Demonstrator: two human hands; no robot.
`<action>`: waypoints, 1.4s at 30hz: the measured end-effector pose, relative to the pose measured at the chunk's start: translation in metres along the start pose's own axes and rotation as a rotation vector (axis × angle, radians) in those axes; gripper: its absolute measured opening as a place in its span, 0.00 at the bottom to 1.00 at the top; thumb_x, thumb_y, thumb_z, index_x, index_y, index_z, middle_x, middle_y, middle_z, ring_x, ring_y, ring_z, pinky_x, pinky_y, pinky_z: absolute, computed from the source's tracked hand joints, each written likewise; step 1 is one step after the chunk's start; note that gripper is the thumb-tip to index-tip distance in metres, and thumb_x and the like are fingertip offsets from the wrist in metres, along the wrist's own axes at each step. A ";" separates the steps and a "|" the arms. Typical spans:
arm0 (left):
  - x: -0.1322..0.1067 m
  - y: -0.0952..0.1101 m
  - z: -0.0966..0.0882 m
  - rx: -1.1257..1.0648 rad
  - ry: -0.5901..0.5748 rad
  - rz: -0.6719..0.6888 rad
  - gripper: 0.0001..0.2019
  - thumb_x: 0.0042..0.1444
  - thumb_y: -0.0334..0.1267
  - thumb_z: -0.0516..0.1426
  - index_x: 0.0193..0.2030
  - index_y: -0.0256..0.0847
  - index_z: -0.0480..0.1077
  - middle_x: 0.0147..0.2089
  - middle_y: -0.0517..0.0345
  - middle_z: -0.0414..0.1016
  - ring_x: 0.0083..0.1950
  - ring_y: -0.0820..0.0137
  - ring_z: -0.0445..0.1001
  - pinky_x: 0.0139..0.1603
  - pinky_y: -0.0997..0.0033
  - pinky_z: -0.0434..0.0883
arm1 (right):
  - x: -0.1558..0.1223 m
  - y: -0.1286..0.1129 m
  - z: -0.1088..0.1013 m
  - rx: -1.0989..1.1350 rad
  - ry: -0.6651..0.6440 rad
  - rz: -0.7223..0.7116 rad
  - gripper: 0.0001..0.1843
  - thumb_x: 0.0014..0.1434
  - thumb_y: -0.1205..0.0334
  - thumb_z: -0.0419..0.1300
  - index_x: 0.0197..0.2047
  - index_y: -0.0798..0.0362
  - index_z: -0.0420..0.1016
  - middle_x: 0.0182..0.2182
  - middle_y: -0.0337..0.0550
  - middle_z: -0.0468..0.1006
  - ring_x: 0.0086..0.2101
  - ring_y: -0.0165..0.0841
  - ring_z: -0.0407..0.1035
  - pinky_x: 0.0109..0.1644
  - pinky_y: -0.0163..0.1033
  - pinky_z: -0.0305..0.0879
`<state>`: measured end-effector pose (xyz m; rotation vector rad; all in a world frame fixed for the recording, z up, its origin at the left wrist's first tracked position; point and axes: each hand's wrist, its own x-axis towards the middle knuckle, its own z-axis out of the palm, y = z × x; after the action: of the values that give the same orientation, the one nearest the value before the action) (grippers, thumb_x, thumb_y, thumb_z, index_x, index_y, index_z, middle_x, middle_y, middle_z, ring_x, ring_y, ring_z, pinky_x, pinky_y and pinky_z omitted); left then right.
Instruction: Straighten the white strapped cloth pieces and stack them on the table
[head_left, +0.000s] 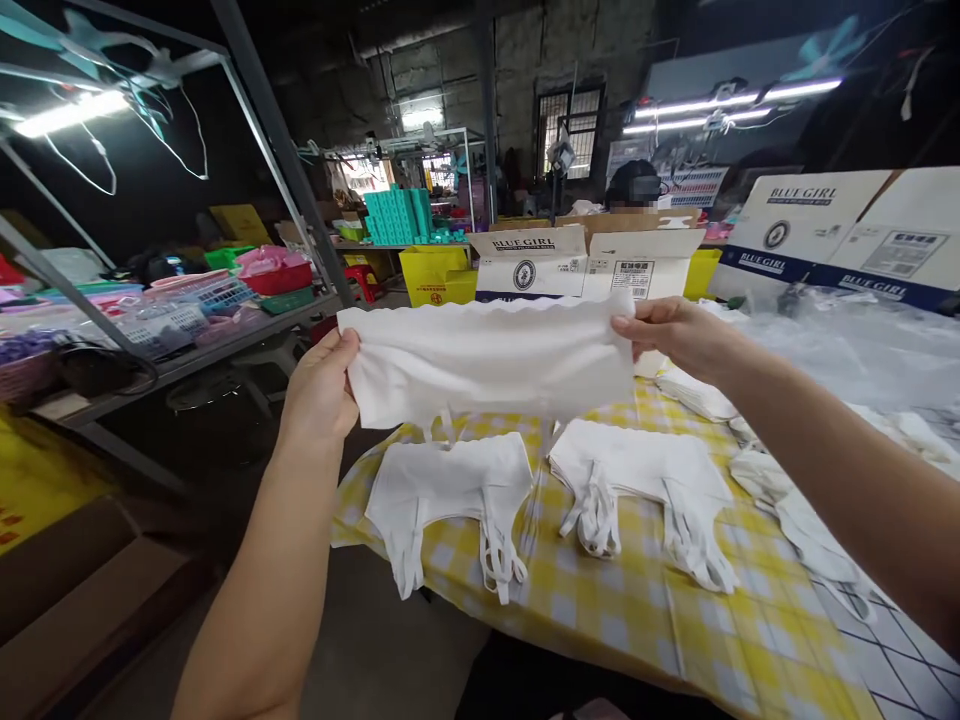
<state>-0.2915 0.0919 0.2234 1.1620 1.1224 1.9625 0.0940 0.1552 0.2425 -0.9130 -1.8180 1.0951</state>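
Note:
A white strappy top (487, 360) with a scalloped edge is stretched out flat in the air between my two hands. My left hand (324, 385) pinches its left edge between thumb and fingers. At the opposite end my right hand (664, 332) pinches the upper right corner. Below, on the table, lies a white top (454, 480) with its straps toward me. To its right is a stack of similar white tops (637, 465), straps bunched and also pointing my way.
A yellow-and-white checked cloth (600, 610) covers the table. Behind stand an open carton (529, 270) and a larger carton (832, 225). Clear plastic bags (862, 340) and more white garments (795, 500) lie at right. A side table (217, 345) with baskets stands left; a person sits beyond the cartons.

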 end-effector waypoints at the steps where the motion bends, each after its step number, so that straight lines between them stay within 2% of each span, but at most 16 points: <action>1: -0.007 0.002 0.000 -0.002 -0.037 -0.038 0.13 0.49 0.43 0.62 0.39 0.39 0.73 0.33 0.55 0.76 0.39 0.63 0.77 0.41 0.63 0.76 | -0.011 -0.002 -0.005 -0.009 -0.010 0.021 0.19 0.46 0.44 0.66 0.26 0.53 0.77 0.24 0.46 0.77 0.24 0.31 0.69 0.28 0.39 0.66; 4: -0.032 0.008 0.000 -0.006 -0.112 -0.190 0.13 0.48 0.43 0.62 0.40 0.41 0.74 0.35 0.52 0.77 0.38 0.59 0.78 0.38 0.61 0.77 | -0.047 -0.005 -0.023 -0.035 -0.010 0.133 0.17 0.47 0.45 0.65 0.25 0.51 0.76 0.25 0.48 0.77 0.25 0.31 0.70 0.30 0.39 0.66; 6: -0.050 0.004 0.000 0.003 -0.148 -0.298 0.13 0.48 0.44 0.62 0.40 0.42 0.74 0.34 0.51 0.78 0.37 0.57 0.78 0.35 0.59 0.78 | -0.069 -0.004 -0.034 -0.048 0.016 0.248 0.16 0.46 0.45 0.66 0.25 0.50 0.76 0.25 0.49 0.76 0.25 0.30 0.70 0.29 0.39 0.64; 9: -0.072 -0.030 0.003 0.010 -0.218 -0.443 0.13 0.49 0.45 0.61 0.40 0.43 0.74 0.35 0.50 0.78 0.36 0.57 0.78 0.32 0.60 0.77 | -0.088 0.013 -0.043 -0.060 0.053 0.418 0.17 0.44 0.44 0.65 0.23 0.50 0.75 0.25 0.50 0.76 0.25 0.29 0.69 0.27 0.38 0.62; 12: -0.083 -0.097 0.013 0.111 -0.270 -0.486 0.13 0.50 0.45 0.59 0.39 0.41 0.73 0.36 0.48 0.78 0.35 0.58 0.77 0.32 0.61 0.75 | -0.087 0.064 -0.038 -0.042 0.007 0.495 0.17 0.46 0.45 0.64 0.24 0.51 0.73 0.25 0.47 0.74 0.24 0.29 0.67 0.27 0.36 0.63; 15: -0.093 -0.169 0.027 0.359 -0.263 -0.374 0.10 0.51 0.45 0.56 0.35 0.41 0.72 0.30 0.51 0.75 0.34 0.59 0.76 0.34 0.59 0.73 | -0.080 0.142 -0.020 -0.091 -0.005 0.579 0.18 0.45 0.46 0.64 0.21 0.52 0.68 0.20 0.41 0.69 0.21 0.29 0.64 0.24 0.35 0.62; 18: -0.111 -0.208 0.034 0.485 -0.226 -0.294 0.06 0.49 0.39 0.57 0.35 0.44 0.71 0.35 0.52 0.74 0.42 0.58 0.73 0.45 0.56 0.69 | -0.079 0.213 0.001 -0.323 0.034 0.725 0.17 0.48 0.50 0.61 0.18 0.51 0.64 0.16 0.39 0.67 0.18 0.31 0.63 0.21 0.36 0.60; 21: -0.148 -0.210 0.029 0.586 -0.239 -0.203 0.09 0.49 0.35 0.57 0.39 0.48 0.70 0.42 0.52 0.70 0.49 0.58 0.68 0.53 0.56 0.63 | -0.084 0.249 0.010 -0.430 0.046 0.763 0.17 0.53 0.52 0.57 0.18 0.50 0.62 0.12 0.38 0.64 0.16 0.32 0.61 0.20 0.37 0.59; 24: -0.204 -0.195 0.018 0.845 -0.407 -0.053 0.05 0.53 0.37 0.56 0.37 0.49 0.69 0.38 0.52 0.68 0.44 0.59 0.68 0.47 0.58 0.65 | -0.083 0.253 0.011 -0.553 0.105 0.726 0.08 0.55 0.57 0.56 0.27 0.50 0.69 0.19 0.41 0.70 0.22 0.36 0.67 0.26 0.38 0.62; 25: -0.223 -0.189 0.015 0.948 -0.470 -0.008 0.04 0.54 0.37 0.55 0.36 0.48 0.69 0.37 0.53 0.67 0.42 0.60 0.68 0.45 0.59 0.65 | -0.080 0.250 0.013 -0.656 0.156 0.650 0.06 0.55 0.59 0.56 0.32 0.50 0.71 0.24 0.43 0.73 0.28 0.38 0.70 0.29 0.39 0.63; 27: -0.257 -0.182 0.013 1.124 -0.550 0.054 0.03 0.55 0.37 0.55 0.36 0.45 0.69 0.37 0.54 0.66 0.41 0.61 0.68 0.43 0.60 0.65 | -0.073 0.239 0.027 -0.873 0.226 0.402 0.10 0.58 0.63 0.54 0.43 0.51 0.70 0.38 0.48 0.75 0.39 0.40 0.70 0.37 0.40 0.64; 29: -0.281 -0.178 0.013 1.252 -0.571 0.082 0.04 0.55 0.36 0.56 0.37 0.42 0.70 0.36 0.54 0.65 0.40 0.63 0.67 0.42 0.61 0.65 | -0.064 0.229 0.054 -0.968 0.161 0.148 0.13 0.61 0.64 0.50 0.49 0.52 0.68 0.45 0.50 0.73 0.44 0.38 0.69 0.42 0.39 0.63; 33: -0.300 -0.179 0.014 1.373 -0.560 0.118 0.05 0.55 0.35 0.56 0.38 0.42 0.71 0.34 0.55 0.65 0.37 0.64 0.66 0.39 0.63 0.64 | -0.046 0.220 0.132 -0.826 -0.213 -0.048 0.10 0.64 0.61 0.50 0.47 0.52 0.68 0.43 0.46 0.73 0.38 0.33 0.70 0.40 0.35 0.62; 36: -0.304 -0.180 0.010 1.376 -0.598 0.104 0.04 0.56 0.35 0.55 0.36 0.42 0.71 0.32 0.55 0.64 0.36 0.65 0.65 0.38 0.64 0.63 | -0.038 0.228 0.175 -0.788 -0.391 -0.020 0.11 0.63 0.56 0.54 0.44 0.53 0.67 0.40 0.45 0.73 0.34 0.32 0.70 0.35 0.34 0.60; 39: -0.312 -0.180 0.002 1.323 -0.641 0.043 0.06 0.58 0.34 0.53 0.32 0.42 0.69 0.32 0.56 0.64 0.36 0.66 0.66 0.38 0.65 0.63 | -0.035 0.240 0.191 -0.789 -0.386 0.045 0.12 0.62 0.54 0.55 0.43 0.53 0.67 0.40 0.45 0.72 0.33 0.32 0.70 0.34 0.35 0.58; 42: -0.321 -0.181 -0.004 1.233 -0.657 0.019 0.05 0.59 0.34 0.53 0.33 0.42 0.69 0.32 0.57 0.65 0.36 0.67 0.66 0.39 0.66 0.63 | -0.034 0.248 0.189 -0.769 -0.359 0.066 0.12 0.61 0.54 0.56 0.43 0.53 0.66 0.40 0.44 0.71 0.33 0.31 0.69 0.33 0.35 0.56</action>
<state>-0.1406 -0.0831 -0.0639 2.1548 1.9178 0.5792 -0.0194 0.1530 -0.0501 -1.2678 -2.5999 0.5999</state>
